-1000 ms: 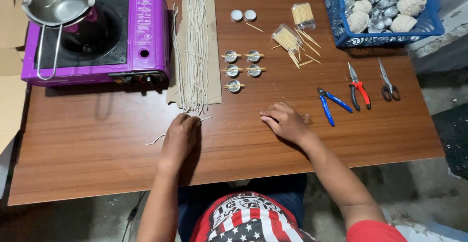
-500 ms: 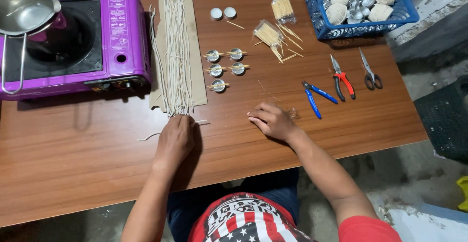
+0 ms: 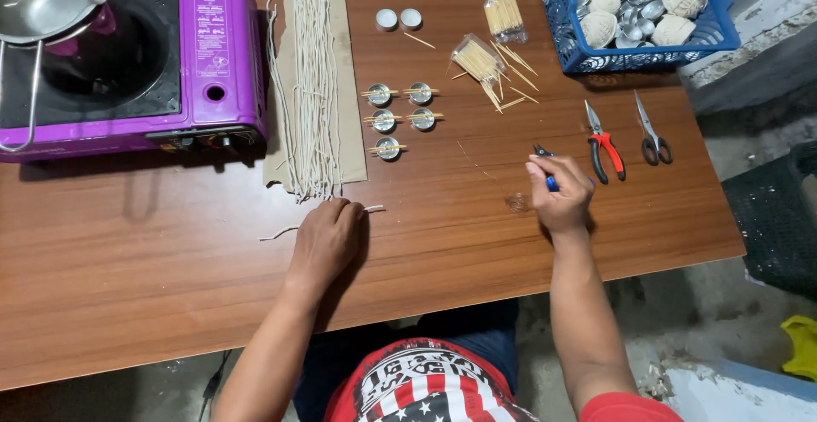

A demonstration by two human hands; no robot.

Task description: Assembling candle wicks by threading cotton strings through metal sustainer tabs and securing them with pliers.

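Observation:
My left hand (image 3: 328, 236) lies palm down on a loose pale wick strand (image 3: 277, 235) whose ends stick out on both sides of it, just in front of a bundle of long wick strands (image 3: 313, 82) on a cardboard sheet (image 3: 351, 65). My right hand (image 3: 560, 196) is curled over blue-handled pliers (image 3: 542, 150); only their dark tip and a bit of blue handle show. Several small metal cups with sticks laid across (image 3: 400, 117) sit between the hands and the far edge.
A purple portable stove (image 3: 213, 56) with a steel pot (image 3: 42, 1) stands at the far left. A blue basket (image 3: 562, 48) of metal cups and string balls is far right. Red-handled pliers (image 3: 604, 150), scissors (image 3: 654, 137), stick packets (image 3: 481, 58) and two white tealights (image 3: 398, 19) lie nearby.
My right hand has moved right across the table and closed over the blue-handled pliers. My left hand has stayed on the wick strand. The view has shifted right and closer.

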